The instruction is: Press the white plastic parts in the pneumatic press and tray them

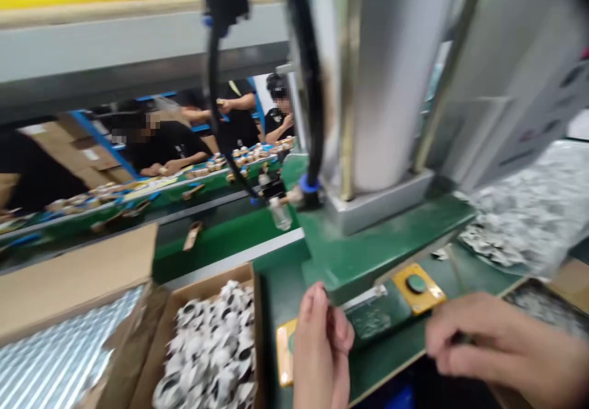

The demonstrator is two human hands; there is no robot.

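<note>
My left hand (317, 344) is raised in front of the green press base (368, 243), its fingers drawn together. Whatever it may hold is hidden by the fingers. It partly covers a yellow button box (284, 360) at the bench's front. To the right, my right hand (488, 338) is blurred, with thumb and fingers closed; a small dark spot shows between them, too unclear to name. Just above that hand sits another yellow box with a green button (416, 284). Between the two boxes, a small metal fixture (380, 291) shows on the press.
A carton of white-grey curved parts (211, 347) stands left of my hands, beside a box of silvery tubes (59, 360). A pile of white parts (529, 213) lies at right. Behind the press column (377, 78) runs a green conveyor (230, 237); several people work beyond it.
</note>
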